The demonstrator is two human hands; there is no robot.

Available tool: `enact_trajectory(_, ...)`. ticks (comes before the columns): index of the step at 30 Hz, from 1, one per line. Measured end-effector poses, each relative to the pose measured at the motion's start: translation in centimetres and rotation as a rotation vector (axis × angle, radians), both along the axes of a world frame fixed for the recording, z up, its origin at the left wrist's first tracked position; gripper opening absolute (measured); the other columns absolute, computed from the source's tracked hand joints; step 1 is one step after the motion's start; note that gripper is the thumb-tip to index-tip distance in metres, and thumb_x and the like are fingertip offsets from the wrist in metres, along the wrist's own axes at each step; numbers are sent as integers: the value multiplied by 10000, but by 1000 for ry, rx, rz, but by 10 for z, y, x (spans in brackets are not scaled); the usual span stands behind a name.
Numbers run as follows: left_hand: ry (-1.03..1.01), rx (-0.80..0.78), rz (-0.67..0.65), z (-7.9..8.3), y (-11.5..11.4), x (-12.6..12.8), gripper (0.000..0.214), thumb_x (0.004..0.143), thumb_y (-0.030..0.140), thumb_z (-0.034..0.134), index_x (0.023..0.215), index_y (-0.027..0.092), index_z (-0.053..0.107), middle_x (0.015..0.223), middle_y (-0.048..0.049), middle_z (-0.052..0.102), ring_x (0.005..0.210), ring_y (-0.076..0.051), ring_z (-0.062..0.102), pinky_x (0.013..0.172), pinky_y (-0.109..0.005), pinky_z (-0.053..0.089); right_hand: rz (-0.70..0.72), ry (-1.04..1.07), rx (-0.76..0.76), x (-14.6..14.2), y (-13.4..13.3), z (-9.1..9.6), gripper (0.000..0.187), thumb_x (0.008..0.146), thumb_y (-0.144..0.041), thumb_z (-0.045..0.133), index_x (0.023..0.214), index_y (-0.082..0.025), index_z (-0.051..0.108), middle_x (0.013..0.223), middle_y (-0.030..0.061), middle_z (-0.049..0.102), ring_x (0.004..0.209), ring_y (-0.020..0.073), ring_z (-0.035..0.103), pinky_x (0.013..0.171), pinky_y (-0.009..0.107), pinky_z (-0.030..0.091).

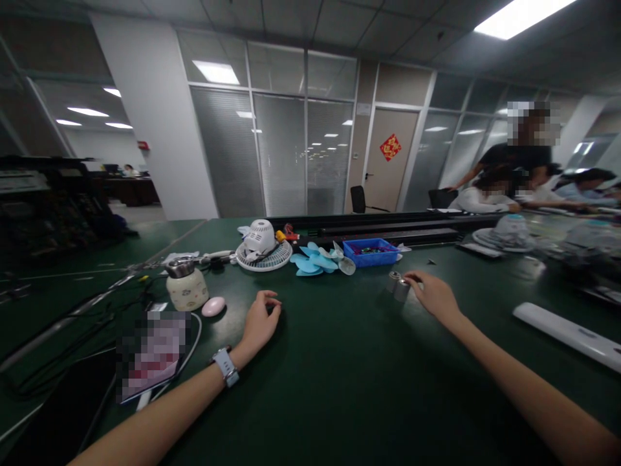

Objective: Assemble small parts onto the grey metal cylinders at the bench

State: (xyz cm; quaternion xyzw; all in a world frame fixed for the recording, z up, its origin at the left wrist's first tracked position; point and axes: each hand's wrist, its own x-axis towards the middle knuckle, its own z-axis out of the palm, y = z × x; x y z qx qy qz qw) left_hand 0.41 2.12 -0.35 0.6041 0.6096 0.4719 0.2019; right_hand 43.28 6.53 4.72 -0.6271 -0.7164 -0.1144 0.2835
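My left hand (261, 321) rests on the dark green table (339, 375) with its fingers curled loosely inward and nothing visible in them; a watch sits on that wrist. My right hand (433, 296) lies further right, its fingertips touching one of two small grey metal cylinders (398, 286) standing on the table. Beyond the hands lie a white fan housing on its round grille (263, 248), a pile of light blue fan blades (317, 260) and a blue tray (371, 252) holding small parts.
A small cream kettle-like pot (187, 285) and a pink oval object (213, 306) sit left of my left hand, with cables and a phone nearer me. A white bar (567, 333) lies at right. Other people work at the far right. A black rail crosses the table's back.
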Motion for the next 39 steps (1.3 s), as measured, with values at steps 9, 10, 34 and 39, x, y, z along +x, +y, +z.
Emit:
enact_trajectory(9,39,6,11,5,-6,5,236,811,186,521,1044,194,485,934,-57,672,919,-200,638,848,-368,470,-46,23,-89,14,18,-7,407,835,-497,469,992,-224,728,887,103,735,739,297,667,599,373,476)
enact_trajectory(10,36,3,11,6,-7,6,241,807,178,524,1044,195,485,934,-55,671,918,-199,639,846,-366,469,-46,28,-97,14,17,-6,418,838,-504,463,986,-221,732,882,111,734,740,297,669,603,375,479)
enact_trajectory(34,49,29,-30,-3,-3,3,257,804,178,515,1058,198,480,944,-63,658,901,-197,621,808,-347,461,-88,210,-74,25,37,-52,636,788,-532,492,1314,-175,480,1003,155,687,766,300,674,649,404,507)
enact_trajectory(39,64,19,-21,-3,-2,2,265,796,158,509,1056,198,474,941,-55,656,908,-194,619,821,-343,455,-31,58,-108,37,57,-38,768,676,-665,556,1253,-160,584,1186,192,629,1062,387,600,804,493,493)
